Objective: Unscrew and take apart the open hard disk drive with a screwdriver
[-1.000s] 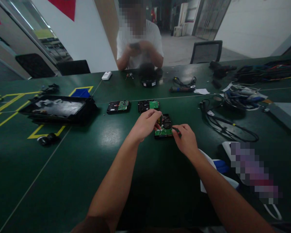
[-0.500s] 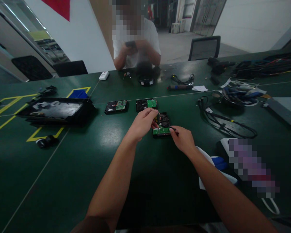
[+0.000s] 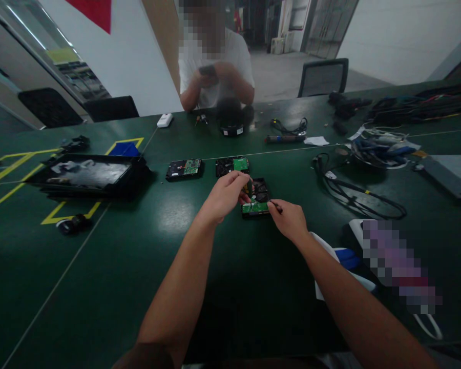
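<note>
A hard drive (image 3: 262,191) with a green circuit board (image 3: 255,208) along its near side lies on the green table between my hands. My left hand (image 3: 230,190) is closed over the drive's left part, fingertips pinched together. Something small and yellowish shows under those fingers, but its kind is hidden. At the drive's right edge my right hand (image 3: 289,218) is closed, thumb and forefinger pinching a thin dark piece (image 3: 277,207) that I cannot identify. Just behind my left hand lies a second hard drive (image 3: 225,165). A third hard drive (image 3: 184,169) lies farther left.
A black tray-like case (image 3: 88,174) stands at left. Cables (image 3: 353,192) and a bowl of bundled wires (image 3: 384,148) lie to the right. Near my right forearm are a white-and-blue item (image 3: 346,258) and a blurred-out object (image 3: 397,261). Across the table sits a person (image 3: 217,77) holding a dark device.
Hardly anything differs. My right hand has shifted very slightly left at the drive's edge; my left hand and the drives stay where they were.
</note>
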Demonstrator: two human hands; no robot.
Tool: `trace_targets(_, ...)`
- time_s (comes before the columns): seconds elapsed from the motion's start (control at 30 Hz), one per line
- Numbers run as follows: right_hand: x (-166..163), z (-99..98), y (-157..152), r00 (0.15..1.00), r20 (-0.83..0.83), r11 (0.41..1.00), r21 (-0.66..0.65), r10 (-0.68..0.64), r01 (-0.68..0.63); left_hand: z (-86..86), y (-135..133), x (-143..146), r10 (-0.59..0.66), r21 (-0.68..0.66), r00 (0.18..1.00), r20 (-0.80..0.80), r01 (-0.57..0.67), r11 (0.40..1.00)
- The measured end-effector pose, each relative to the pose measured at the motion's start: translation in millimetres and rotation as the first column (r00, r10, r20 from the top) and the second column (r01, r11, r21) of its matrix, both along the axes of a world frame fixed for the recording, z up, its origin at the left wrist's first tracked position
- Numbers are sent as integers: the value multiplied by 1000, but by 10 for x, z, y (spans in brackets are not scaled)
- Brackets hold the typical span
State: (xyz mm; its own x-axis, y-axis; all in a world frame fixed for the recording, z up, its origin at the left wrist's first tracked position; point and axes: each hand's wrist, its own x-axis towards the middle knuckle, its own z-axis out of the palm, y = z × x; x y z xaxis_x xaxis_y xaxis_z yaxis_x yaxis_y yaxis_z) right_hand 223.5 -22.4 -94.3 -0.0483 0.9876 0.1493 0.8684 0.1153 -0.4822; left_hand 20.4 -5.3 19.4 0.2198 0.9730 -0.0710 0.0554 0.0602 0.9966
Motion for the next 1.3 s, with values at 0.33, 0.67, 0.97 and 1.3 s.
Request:
trace_targets(0.33,-16,9,26,1000,-5,1000,-14,-4,4,-3,12,-15,-63,22,998,-20,64,998)
trace_targets(0.67,-19,6,46,999,-28,1000,-19,-16,15,-45,38,-21,31,128,988,-150,-11,992)
trace_targets(0.97,-33,32,43,999,-41,999,-43,-34,33,-76,23,68,16,64,998,67,-20,998)
trace_targets(1.3,-28,10,15,997,-73,999,-29,-21,19,-97,23,81,28,-18,979,202,-25,1000)
